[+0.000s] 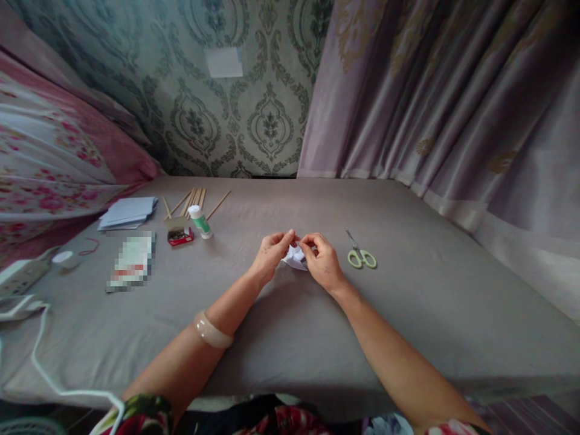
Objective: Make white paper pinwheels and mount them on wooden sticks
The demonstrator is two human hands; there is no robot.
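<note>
A small folded piece of white paper (294, 258) sits between both hands, just above the grey cloth-covered surface (281, 326). My left hand (270, 252) pinches its upper left edge with closed fingers. My right hand (321, 258) pinches the upper right part, fingers curled over it. Most of the paper is hidden behind the fingers. A pale bangle (212, 330) is on my left wrist.
Green-handled scissors (361, 255) lie just right of my right hand. To the left are a glue bottle (200, 221), a small red box (180, 235), several wooden sticks (194, 200), a stack of white paper (128, 212) and a blurred packet (132, 261). A power strip and white cable (40, 338) lie far left.
</note>
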